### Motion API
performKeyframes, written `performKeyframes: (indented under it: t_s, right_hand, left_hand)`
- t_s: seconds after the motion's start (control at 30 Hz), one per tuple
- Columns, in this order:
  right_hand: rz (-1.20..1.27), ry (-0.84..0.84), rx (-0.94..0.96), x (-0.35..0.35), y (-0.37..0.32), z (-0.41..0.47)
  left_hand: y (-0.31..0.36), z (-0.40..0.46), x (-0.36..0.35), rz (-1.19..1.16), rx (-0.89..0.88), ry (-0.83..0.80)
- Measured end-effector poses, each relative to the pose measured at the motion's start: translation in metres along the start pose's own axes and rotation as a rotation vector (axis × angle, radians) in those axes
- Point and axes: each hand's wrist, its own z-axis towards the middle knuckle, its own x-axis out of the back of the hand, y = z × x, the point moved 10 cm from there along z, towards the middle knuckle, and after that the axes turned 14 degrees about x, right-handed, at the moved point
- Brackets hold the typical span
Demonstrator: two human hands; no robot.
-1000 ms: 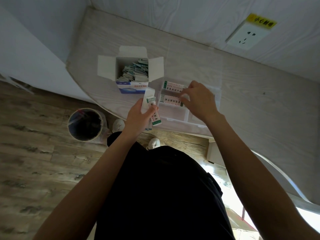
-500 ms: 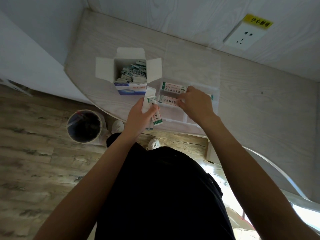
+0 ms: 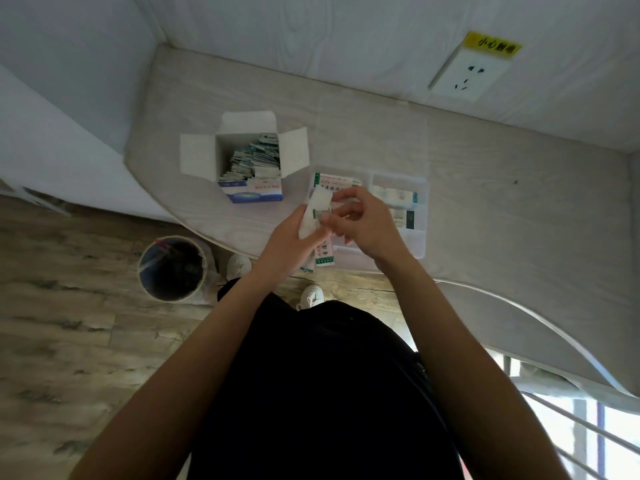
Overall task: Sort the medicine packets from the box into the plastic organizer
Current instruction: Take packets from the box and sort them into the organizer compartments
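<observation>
pale desk (image 3: pixel 485 209) | bin (image 3: pixel 172 268) on floor | box (image 3: pixel 247 164) beside organizer (image 3: pixel 417 216) | left hand (image 3: pixel 289 242), right hand (image 3: pixel 360 220) pinch packets (image 3: pixel 317 211)

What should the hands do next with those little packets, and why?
Probably the right hand should pull one packet off the bunch of packets that the left hand holds and lay it in the plastic organizer just behind. Its fingers already pinch at the bunch, and some compartments look unfilled.

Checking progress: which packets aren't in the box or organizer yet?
The packets gripped in the left hand, the right hand pinching the top one.
</observation>
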Motion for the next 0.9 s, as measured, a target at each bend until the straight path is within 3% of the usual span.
performKeyframes:
  t_s: [0.2,0.4,0.57,0.63,0.9]
  right_hand:
    - [0.081,0.065,-0.01,0.01,0.0,0.004]
    - [0.036,0.019,0.02,0.007,-0.006,0.01]
    - [0.046,0.311,0.012,0.049,0.007,0.012]
    - [0.019,0.342,0.007,0.052,0.012,0.011]
    - [-0.555,0.211,0.059,0.033,0.006,0.016]
  left_hand:
    - [-0.02,0.009,0.006,-0.265,0.166,-0.012]
    - [-0.017,0.011,0.014,-0.183,0.13,0.017]
    - [-0.024,0.008,0.039,-0.173,0.108,0.132]
    - [-0.033,0.01,0.049,-0.144,0.136,0.18]
    - [-0.031,0.008,0.05,-0.096,0.121,0.184]
